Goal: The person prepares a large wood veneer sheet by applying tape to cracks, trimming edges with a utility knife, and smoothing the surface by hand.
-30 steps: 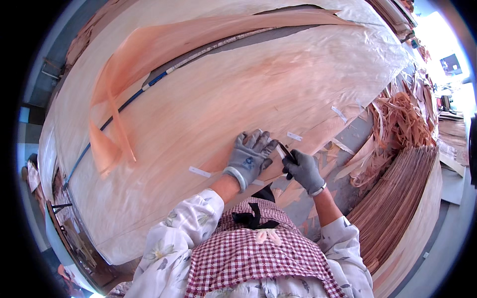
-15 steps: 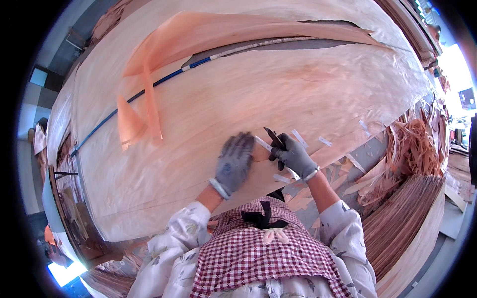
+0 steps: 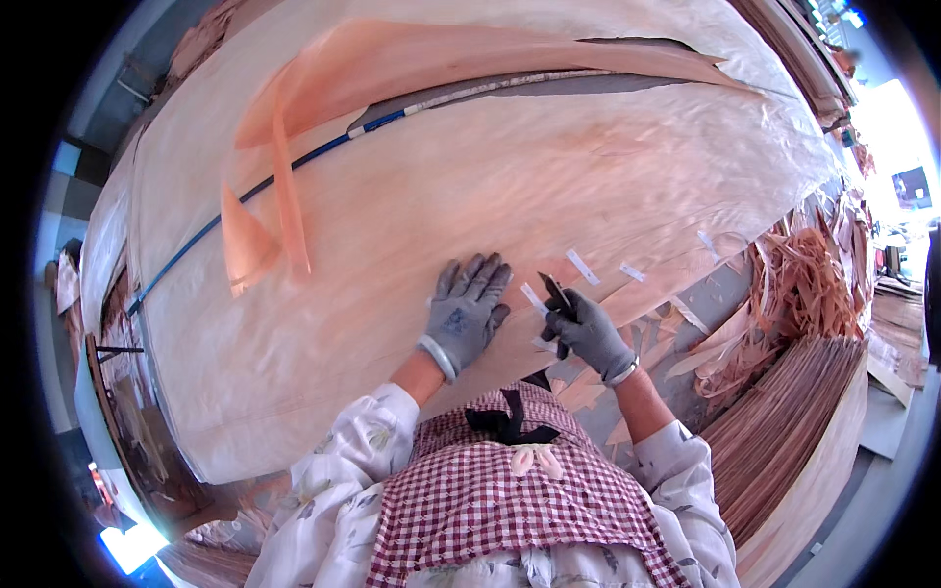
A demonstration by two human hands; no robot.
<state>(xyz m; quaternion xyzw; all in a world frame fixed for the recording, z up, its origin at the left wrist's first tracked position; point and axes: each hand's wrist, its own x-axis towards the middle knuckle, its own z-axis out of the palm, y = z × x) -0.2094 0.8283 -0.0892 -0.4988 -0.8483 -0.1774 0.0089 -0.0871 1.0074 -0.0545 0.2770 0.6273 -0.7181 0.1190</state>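
My left hand (image 3: 463, 321), in a grey glove, lies flat on a large pale wood veneer sheet (image 3: 382, 245), fingers spread. To its right, my gloved right hand (image 3: 591, 338) is closed around a dark utility knife (image 3: 556, 292), whose tip points away from me to the upper left. A short white tape strip (image 3: 533, 298) lies just left of the knife tip. Beyond my right hand are another white strip (image 3: 582, 267) and a smaller strip (image 3: 631, 272). One more pale strip is partly covered by my right hand.
Across the far side, a thin orange veneer piece (image 3: 412, 51) lies folded beside a blue and white pole (image 3: 323, 149). Torn veneer scraps (image 3: 809, 279) heap up at the right, above a stack of veneer sheets (image 3: 784, 431). The sheet's near edge runs close to my apron.
My right hand has drawn nearer to me with the knife. My left hand's fingers have spread, and it has shifted slightly right. The strip by the knife lies a little nearer.
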